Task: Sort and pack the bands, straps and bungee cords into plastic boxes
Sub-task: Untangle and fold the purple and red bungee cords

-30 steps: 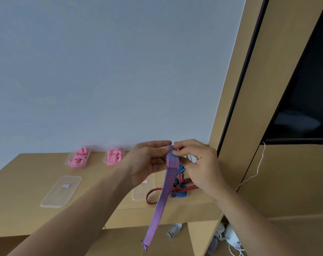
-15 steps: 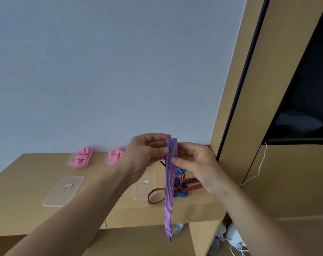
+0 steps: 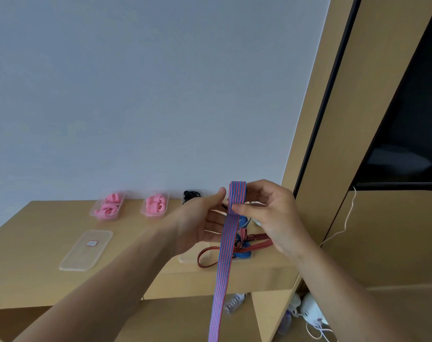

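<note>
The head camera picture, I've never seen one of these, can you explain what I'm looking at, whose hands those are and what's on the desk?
There is no machine here. A person wears a camera on the head, so you see their own two arms reaching forward. The right hand pinches the folded top of a blue and red striped strap, which hangs down past the desk edge. The left hand is beside the strap, fingers fairly straight; whether it has a grip on it I cannot tell. On the wooden desk stand two clear boxes of pink bands by the wall, a flat clear lid nearer the camera, and a loose pile of red and blue straps behind the hands.
</note>
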Demonstrator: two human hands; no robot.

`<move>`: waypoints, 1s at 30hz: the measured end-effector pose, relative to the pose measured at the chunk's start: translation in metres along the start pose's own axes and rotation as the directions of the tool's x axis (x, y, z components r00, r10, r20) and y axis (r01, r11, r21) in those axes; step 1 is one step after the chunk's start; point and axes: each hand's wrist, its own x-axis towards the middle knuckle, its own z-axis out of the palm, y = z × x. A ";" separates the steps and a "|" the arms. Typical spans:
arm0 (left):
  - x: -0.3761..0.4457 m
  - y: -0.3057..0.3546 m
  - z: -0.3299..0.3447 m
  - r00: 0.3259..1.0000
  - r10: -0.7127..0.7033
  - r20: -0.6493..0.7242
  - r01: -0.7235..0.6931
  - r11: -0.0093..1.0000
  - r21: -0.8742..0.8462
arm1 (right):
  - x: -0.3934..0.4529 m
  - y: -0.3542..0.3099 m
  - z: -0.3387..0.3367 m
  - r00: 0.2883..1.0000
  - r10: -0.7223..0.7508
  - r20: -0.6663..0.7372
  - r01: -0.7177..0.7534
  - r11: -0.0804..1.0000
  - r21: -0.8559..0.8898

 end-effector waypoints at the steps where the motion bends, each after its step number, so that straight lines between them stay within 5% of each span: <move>1: 0.000 -0.001 -0.001 1.000 -0.018 0.006 0.018 1.000 0.000 | -0.002 0.001 0.001 1.000 -0.024 0.002 0.024 0.999 -0.024; 10: 0.000 -0.005 -0.003 0.995 -0.028 0.091 0.044 0.984 -0.175 | -0.016 0.015 0.008 0.968 -0.250 0.002 0.236 0.910 -0.341; 21: 0.002 -0.011 -0.003 0.998 0.053 0.021 -0.048 0.981 -0.188 | -0.026 0.024 0.004 0.982 -0.189 -0.008 0.175 0.923 -0.344; 25: 0.001 -0.008 0.000 0.979 0.182 -0.097 -0.194 0.971 -0.142 | -0.027 0.024 0.003 0.994 0.004 -0.111 -0.026 0.981 -0.193; 28: 0.001 -0.003 0.001 0.946 0.297 -0.130 -0.310 0.946 -0.096 | -0.024 0.023 0.001 0.974 0.224 -0.022 -0.223 0.975 0.022; 30: 0.000 -0.001 0.002 0.925 0.363 -0.111 -0.369 0.929 -0.032 | -0.023 0.021 0.000 0.968 0.246 0.046 -0.250 0.962 0.107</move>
